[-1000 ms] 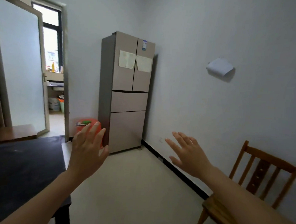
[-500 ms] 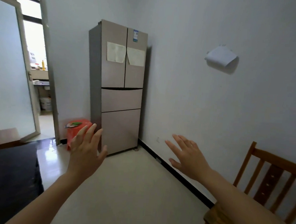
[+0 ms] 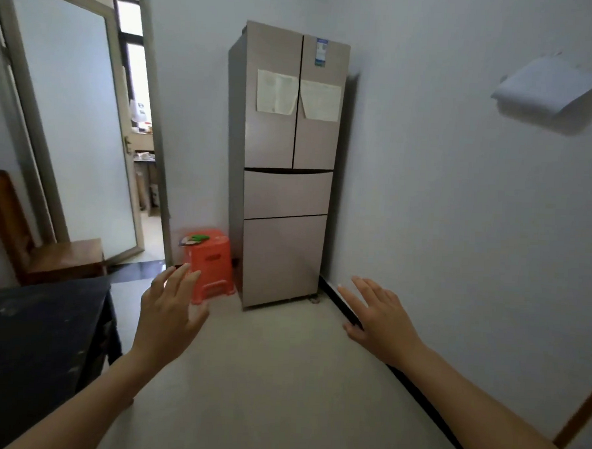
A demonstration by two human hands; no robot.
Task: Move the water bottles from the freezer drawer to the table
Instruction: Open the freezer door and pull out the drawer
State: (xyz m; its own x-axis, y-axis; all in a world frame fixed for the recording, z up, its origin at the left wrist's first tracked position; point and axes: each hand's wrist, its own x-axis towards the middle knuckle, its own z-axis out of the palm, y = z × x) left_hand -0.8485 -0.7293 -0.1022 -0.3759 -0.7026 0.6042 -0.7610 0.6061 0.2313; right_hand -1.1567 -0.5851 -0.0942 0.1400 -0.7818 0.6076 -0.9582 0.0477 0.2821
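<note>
A tall beige fridge [image 3: 288, 155] stands in the far corner, its two upper doors and both lower drawers closed. The bottom freezer drawer [image 3: 281, 258] shows no bottles; none are in sight. A dark table [image 3: 31, 341] fills the lower left. My left hand [image 3: 170, 314] is raised with fingers straight, holding nothing, some way in front of the fridge. My right hand [image 3: 379, 318] is raised the same way, empty, near the right wall.
An orange plastic stool [image 3: 210, 264] with small items on top stands left of the fridge. A wooden chair [image 3: 39, 245] sits behind the table, another chair's edge [image 3: 583, 411] at far right. An open door [image 3: 70, 119] leads to another room. Pale floor lies ahead.
The view has swung and moved toward the fridge, which now looks larger and more central. The table is back in sight at the left. Both hands stay raised and empty.
</note>
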